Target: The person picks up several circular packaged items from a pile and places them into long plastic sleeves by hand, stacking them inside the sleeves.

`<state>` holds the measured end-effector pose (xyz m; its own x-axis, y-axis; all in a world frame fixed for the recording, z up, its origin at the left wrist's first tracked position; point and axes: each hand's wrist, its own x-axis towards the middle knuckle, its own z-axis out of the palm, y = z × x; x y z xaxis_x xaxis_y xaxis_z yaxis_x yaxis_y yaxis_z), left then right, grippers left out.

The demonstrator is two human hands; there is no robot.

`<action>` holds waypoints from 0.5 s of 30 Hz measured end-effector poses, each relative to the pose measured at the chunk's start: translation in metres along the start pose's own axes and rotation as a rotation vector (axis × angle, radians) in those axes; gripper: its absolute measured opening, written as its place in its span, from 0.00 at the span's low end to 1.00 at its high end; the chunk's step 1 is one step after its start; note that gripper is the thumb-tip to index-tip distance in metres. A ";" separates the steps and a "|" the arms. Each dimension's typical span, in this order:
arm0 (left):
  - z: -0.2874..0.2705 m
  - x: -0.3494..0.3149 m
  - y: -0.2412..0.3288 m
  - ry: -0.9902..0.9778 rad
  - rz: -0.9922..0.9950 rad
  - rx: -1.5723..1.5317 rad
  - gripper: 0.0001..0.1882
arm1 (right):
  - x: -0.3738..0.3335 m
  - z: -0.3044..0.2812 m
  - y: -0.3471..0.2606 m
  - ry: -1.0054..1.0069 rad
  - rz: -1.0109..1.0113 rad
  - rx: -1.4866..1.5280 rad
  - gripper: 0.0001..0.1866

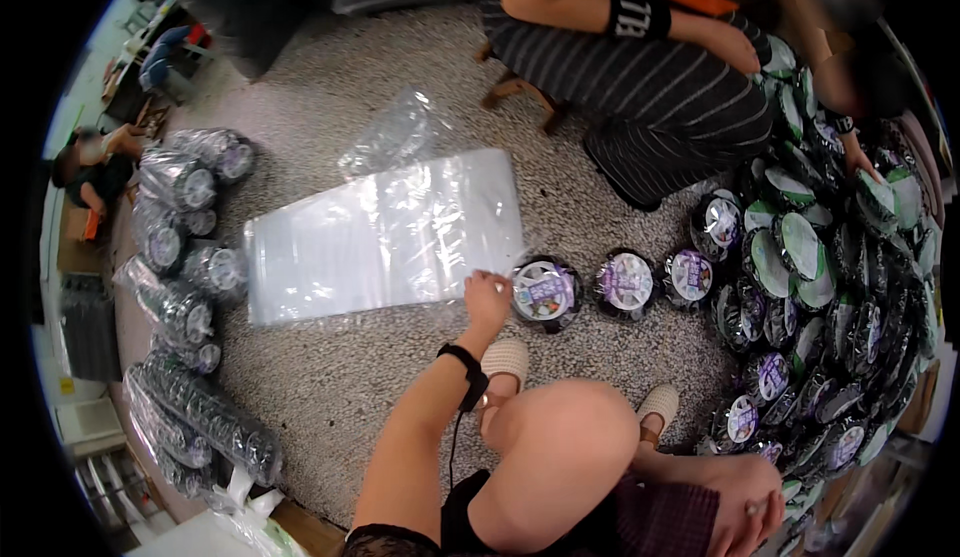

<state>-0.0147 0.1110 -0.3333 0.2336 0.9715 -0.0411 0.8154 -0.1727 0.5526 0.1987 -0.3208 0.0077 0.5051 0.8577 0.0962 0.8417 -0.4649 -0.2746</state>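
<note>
My left hand (487,299) reaches over the lower right corner of a flat stack of clear plastic bags (385,232). Its fingers are pinched together at the edge; whatever they grip is too small to tell. Just right of it sits a round black pack (546,294) with a purple and white label. Two similar round packs, the middle one (626,283) and the right one (690,276), continue the row to the right. My right hand (748,522) lies by my knee at the lower right, fingers loosely apart and holding nothing visible.
A large heap of round packs (800,247) rises on the right. Filled clear bags (190,407) line the left. Crumpled plastic (400,132) lies beyond the stack. A co-worker in striped trousers (640,87) sits opposite; another person (95,172) is at far left.
</note>
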 end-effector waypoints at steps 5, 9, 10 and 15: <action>0.102 0.033 -0.011 0.533 -0.229 0.073 0.06 | -0.004 0.016 0.018 -0.045 0.118 -0.108 0.23; 0.093 0.042 -0.067 0.166 -0.105 0.090 0.09 | -0.017 0.023 0.022 -0.021 0.197 -0.078 0.23; 0.084 0.051 -0.075 0.005 -0.082 0.033 0.11 | -0.026 0.021 0.017 -0.008 0.222 -0.073 0.23; 0.022 0.101 -0.064 -0.054 -0.198 0.055 0.13 | -0.067 0.015 0.004 0.137 0.276 -0.008 0.22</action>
<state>-0.0318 0.2170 -0.3917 0.0931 0.9774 -0.1898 0.8756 0.0104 0.4829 0.1652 -0.3764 -0.0138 0.7356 0.6613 0.1471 0.6702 -0.6787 -0.3005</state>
